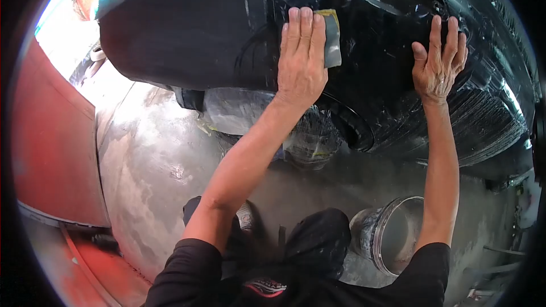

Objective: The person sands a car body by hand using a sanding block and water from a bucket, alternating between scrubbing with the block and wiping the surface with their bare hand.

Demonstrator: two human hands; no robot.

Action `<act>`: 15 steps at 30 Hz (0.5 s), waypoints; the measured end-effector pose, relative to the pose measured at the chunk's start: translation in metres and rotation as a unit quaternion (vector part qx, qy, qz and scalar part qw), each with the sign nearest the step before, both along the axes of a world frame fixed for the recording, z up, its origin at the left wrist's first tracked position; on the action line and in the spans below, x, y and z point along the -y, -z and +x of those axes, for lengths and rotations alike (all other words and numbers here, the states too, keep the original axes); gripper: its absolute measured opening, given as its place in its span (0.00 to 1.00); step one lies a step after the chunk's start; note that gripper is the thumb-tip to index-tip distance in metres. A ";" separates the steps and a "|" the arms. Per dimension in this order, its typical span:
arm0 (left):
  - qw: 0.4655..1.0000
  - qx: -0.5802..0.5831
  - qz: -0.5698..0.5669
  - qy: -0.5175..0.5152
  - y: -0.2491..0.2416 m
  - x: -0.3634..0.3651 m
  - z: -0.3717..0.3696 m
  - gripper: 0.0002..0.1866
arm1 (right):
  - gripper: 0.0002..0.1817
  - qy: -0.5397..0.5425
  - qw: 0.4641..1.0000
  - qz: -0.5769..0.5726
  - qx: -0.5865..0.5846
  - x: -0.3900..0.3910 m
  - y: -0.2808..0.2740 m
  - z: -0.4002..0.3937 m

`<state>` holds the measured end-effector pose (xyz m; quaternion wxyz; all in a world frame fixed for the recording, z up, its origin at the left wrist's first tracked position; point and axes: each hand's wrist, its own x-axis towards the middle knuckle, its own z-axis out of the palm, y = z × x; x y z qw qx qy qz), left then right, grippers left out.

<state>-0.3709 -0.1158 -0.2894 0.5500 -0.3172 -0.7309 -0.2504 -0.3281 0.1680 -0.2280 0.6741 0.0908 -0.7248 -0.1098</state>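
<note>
My left hand (303, 57) lies on the black car body (187, 34), fingers side by side, pressing a folded piece of sandpaper (333, 40) against the panel. The sandpaper is grey with a yellowish edge; part of it is hidden under my fingers. Farther right, my right hand (441, 62) rests on the same black bodywork with its fingers apart and nothing in it. Whitish smears and wet streaks mark the panel around both hands. A vertical panel gap runs just left of my left hand.
A bucket (372, 233) of greyish liquid stands on the wet concrete floor (153, 142) by my knee. Plastic sheeting covers the wheel (313, 136) beneath the panel. At the left is a red car panel (54, 142).
</note>
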 end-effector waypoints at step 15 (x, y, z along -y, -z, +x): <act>0.998 -0.007 0.040 -0.052 0.035 -0.005 -0.008 0.31 | 0.33 -0.015 1.000 0.000 -0.002 -0.004 0.002 -0.004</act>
